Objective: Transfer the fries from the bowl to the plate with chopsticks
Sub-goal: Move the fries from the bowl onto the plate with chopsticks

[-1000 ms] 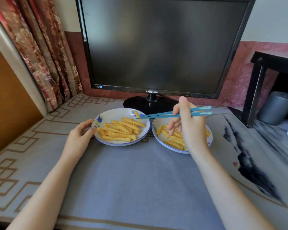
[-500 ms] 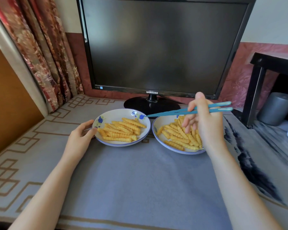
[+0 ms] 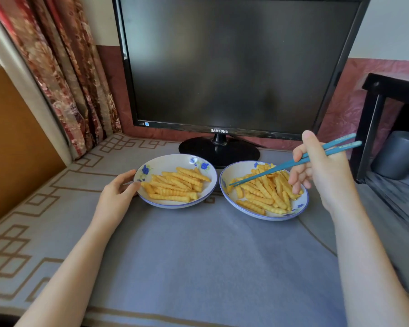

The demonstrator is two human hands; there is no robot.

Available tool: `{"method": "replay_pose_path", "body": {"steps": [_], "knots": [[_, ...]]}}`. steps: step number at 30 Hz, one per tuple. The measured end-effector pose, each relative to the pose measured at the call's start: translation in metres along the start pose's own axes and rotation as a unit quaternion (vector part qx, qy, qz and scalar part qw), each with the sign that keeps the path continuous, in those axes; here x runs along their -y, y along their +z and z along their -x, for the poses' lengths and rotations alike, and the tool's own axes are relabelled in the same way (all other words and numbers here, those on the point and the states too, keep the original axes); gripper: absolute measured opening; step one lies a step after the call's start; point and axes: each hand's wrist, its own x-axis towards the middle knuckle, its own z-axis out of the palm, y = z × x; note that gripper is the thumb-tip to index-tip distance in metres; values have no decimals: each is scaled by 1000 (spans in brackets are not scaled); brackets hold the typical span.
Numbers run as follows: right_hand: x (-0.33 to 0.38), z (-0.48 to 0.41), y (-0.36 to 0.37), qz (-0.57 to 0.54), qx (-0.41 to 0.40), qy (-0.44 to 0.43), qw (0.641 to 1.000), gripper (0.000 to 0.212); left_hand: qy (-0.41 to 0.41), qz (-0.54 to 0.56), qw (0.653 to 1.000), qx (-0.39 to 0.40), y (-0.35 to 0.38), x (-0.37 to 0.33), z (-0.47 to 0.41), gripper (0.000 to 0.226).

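**Fries split between two dishes, transfer roughly midway**

Monitor, black and switched off, fills the back of the view, with a floral curtain hanging at its left and a dark side table at the right. Below them spreads a grey patterned table mat on which the two dishes stand side by side, close but not touching.

Both dishes look alike, white with blue flowers, so which is bowl and which is plate is a judgement: the chopsticks reach into the right one, which I take for the bowl, leaving the left one as the plate. Each holds a good heap of crinkle-cut fries; the bowl's fries look somewhat more numerous than those on the plate. By that reading the job is about halfway, with a large share left to move.

The left hand steadies the plate, fingers curled lightly against its near-left rim, thumb resting at the edge. The right hand pinches the teal chopsticks near their upper ends. Their tips lie close together, low over the left side of the bowl among the fries; whether they grip one cannot be told.
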Motion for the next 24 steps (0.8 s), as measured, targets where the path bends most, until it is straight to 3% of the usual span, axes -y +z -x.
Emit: {"method": "replay_pose_path", "body": {"steps": [10, 18, 24], "knots": [[-5, 0, 13, 7, -17, 5, 1000, 45, -1, -5, 1000, 5, -2, 2, -1, 32], [4, 11, 21, -81, -84, -20, 993, 45, -1, -1, 1000, 7, -1, 1, 0, 31], [-4, 32, 58, -95, -40, -37, 994, 43, 3, 7, 1000, 6, -1, 1, 0, 25]]}}
